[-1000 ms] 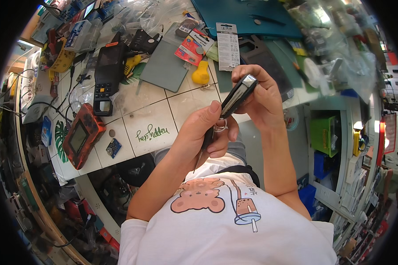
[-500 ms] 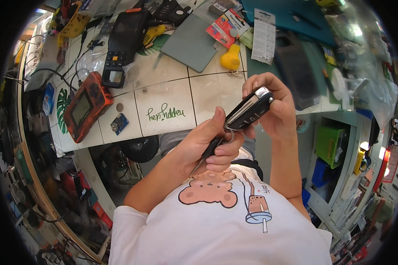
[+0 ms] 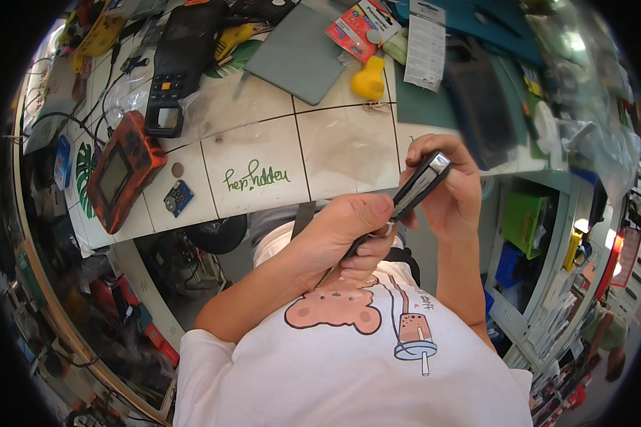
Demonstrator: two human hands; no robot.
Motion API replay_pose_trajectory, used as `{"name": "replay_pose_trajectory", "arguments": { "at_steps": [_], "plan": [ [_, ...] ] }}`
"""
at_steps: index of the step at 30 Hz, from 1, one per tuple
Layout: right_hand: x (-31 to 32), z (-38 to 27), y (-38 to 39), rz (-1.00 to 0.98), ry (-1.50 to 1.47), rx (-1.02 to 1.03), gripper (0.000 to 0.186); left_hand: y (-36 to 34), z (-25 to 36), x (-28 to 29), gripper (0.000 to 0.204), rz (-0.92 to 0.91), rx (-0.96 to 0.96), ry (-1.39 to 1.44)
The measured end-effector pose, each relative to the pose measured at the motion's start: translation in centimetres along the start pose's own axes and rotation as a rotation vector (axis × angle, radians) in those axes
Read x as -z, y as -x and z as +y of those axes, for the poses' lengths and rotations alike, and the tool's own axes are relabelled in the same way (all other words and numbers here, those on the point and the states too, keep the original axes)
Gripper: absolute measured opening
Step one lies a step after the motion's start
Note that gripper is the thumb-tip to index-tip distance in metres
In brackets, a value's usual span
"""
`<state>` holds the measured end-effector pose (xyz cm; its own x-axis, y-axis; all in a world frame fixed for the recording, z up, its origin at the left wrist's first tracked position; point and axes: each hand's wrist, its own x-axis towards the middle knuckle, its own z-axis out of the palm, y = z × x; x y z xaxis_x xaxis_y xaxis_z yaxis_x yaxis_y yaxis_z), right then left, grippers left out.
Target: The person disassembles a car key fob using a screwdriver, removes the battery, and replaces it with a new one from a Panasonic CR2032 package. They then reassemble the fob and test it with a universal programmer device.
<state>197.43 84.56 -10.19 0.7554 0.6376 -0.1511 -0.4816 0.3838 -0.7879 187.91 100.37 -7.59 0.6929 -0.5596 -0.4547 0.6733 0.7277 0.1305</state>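
Observation:
I hold a black flip-key fob point(image 3: 420, 185) with a silver end and a folded metal blade between my two hands, tilted up to the right. My left hand point(image 3: 349, 235) is closed round its lower part, where a metal ring and a second dark piece with a thin metal blade show, partly hidden by my fingers. My right hand point(image 3: 449, 192) grips the fob's upper end with thumb and curled fingers. Both hands are just off the front edge of the white tiled desk point(image 3: 249, 156), above my lap.
An orange handheld console point(image 3: 121, 171), blue circuit board point(image 3: 178, 198), black handheld device point(image 3: 181, 60), grey mat point(image 3: 292, 57), red battery card point(image 3: 352, 32) and yellow object point(image 3: 367, 78) lie on the desk. Shelves point(image 3: 527, 224) stand right; another person point(image 3: 605, 334) appears at the far right rim.
Both hands, still on the fob, have shifted rightward and down relative to the desk, farther from its items. The fob has tilted between them. Another person now shows at the right rim.

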Motion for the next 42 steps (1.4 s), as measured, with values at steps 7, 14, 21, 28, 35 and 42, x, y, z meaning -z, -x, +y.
{"name": "replay_pose_trajectory", "arguments": {
  "at_steps": [7,14,21,28,35,42],
  "plan": [
    [-0.1,0.3,0.4,-0.004,0.132,0.005,0.045,-0.4,0.3,-0.1,0.030,0.296,-0.142,-0.239],
    [-1.0,-2.0,-0.5,-0.156,0.253,-0.039,0.041,-1.2,0.0,0.8,0.053,0.124,-0.280,-0.408],
    [9.1,-12.0,-2.6,0.730,1.242,0.405,0.025,0.3,1.3,1.5,0.039,0.261,-0.625,-0.560],
    [13.2,-14.8,-8.6,0.430,1.662,0.457,0.023,1.8,2.7,2.7,0.040,0.100,-0.826,-0.229],
    [18.8,-15.9,-20.5,0.129,2.132,0.589,0.027,4.2,2.7,3.1,0.042,0.296,-0.945,-0.254],
    [8.8,-16.1,-12.4,0.105,1.509,0.447,0.019,4.1,3.3,4.4,0.035,0.165,-1.040,-0.270]
  ]
}}
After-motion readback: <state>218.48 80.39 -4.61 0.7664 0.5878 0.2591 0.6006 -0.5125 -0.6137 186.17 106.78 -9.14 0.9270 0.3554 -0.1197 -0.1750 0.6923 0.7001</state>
